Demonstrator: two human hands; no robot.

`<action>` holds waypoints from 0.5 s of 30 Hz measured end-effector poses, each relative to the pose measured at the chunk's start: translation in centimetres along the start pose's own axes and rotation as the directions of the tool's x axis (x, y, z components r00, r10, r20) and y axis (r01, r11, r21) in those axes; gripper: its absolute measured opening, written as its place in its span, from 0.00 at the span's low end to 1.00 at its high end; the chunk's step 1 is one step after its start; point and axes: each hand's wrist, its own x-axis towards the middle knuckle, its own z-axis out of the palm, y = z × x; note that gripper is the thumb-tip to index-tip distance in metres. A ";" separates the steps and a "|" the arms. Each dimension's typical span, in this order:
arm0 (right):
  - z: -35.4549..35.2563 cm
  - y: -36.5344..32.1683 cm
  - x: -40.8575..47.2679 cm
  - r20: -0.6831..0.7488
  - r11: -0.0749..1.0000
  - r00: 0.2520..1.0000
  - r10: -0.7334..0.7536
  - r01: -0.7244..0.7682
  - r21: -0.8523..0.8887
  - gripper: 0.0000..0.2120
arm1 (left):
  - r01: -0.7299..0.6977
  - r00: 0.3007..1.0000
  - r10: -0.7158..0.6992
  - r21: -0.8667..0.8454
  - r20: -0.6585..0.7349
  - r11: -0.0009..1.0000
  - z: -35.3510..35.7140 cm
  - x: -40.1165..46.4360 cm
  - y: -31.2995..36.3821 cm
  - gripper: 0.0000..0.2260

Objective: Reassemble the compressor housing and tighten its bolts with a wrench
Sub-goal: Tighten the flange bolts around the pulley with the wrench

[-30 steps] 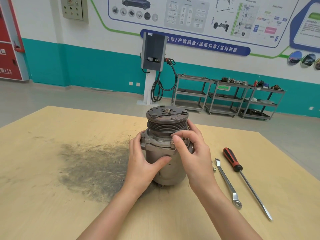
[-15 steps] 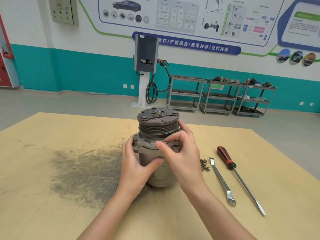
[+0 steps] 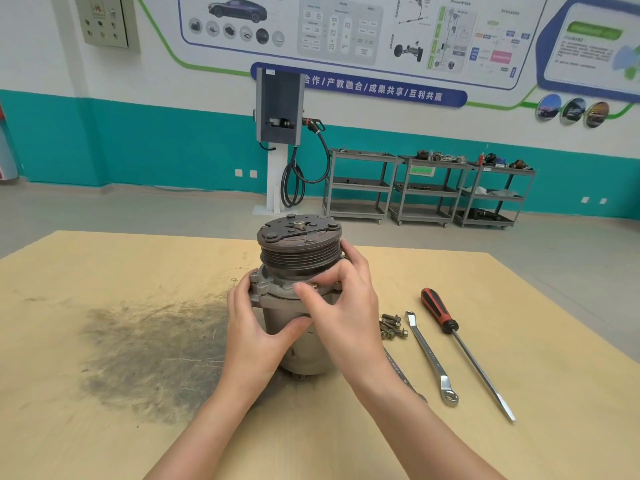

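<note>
The pale, scuffed wooden tabletop (image 3: 104, 341) carries everything, with a dark sooty smear to the left of the left hand. Between both hands stands the grey cast-metal compressor (image 3: 299, 306), upright on its base, its dark grooved pulley and clutch plate (image 3: 299, 242) on top. It looks heavy and rigid (solid metal, so unlikely to flex or dent), probably a little greasy on its smooth drum; the safest hold is likely around the drum below the flange, where the ribs and lugs give purchase, rather than on the pulley, which may spin. The left hand (image 3: 254, 336) wraps the left side of the body, thumb across the front and fingertips up at the flange. The right hand (image 3: 341, 306) reaches over the front of the flange, thumb and forefinger pinching a small brass-coloured bolt (image 3: 312, 285) at its hole, apparently starting it by hand. To the right of the right hand lie a long flat-blade screwdriver with a red and black handle (image 3: 446, 325), then nearer the wrist a slim silver ring wrench (image 3: 431, 358), and just beside the wrist a small heap of loose flanged bolts (image 3: 391, 327). A second wrench is partly hidden under the right forearm.
</note>
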 end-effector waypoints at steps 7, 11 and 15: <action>-1.1 0.2 -0.2 0.110 1.000 0.994 -0.009 0.008 0.011 0.05 | -0.013 1.000 0.013 0.008 0.001 1.000 0.0 0.0 0.1 0.43; -0.3 0.1 -0.1 0.053 1.000 0.998 -0.020 0.020 0.005 0.06 | -0.010 1.000 0.010 0.010 -0.008 1.000 0.1 0.0 0.3 0.43; -0.3 0.3 -0.2 0.060 0.998 0.997 -0.058 0.057 0.019 0.04 | -0.003 1.000 0.003 0.017 0.001 1.000 0.0 0.0 0.3 0.45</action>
